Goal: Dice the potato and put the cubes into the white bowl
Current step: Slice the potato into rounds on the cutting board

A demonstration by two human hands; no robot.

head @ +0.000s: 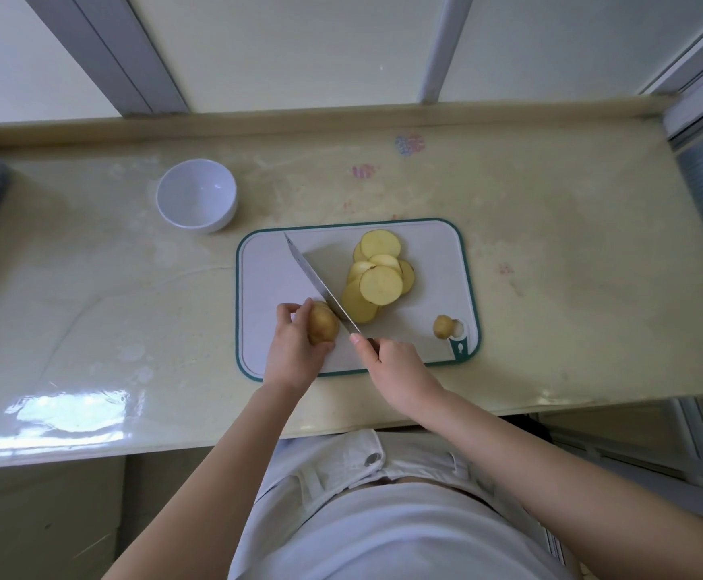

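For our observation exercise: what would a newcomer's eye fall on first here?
The pile of yellow slices in the middle of the board stands out first. At the board's near edge, the left hand holds the potato while the right hand sets the knife against it. The empty white bowl sits on the counter, beyond the board's left corner.

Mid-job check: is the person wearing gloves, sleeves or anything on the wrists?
No. The left hand and right hand are ungloved, no ring or watch visible. The left forearm and right forearm show no sleeves. The top is white.
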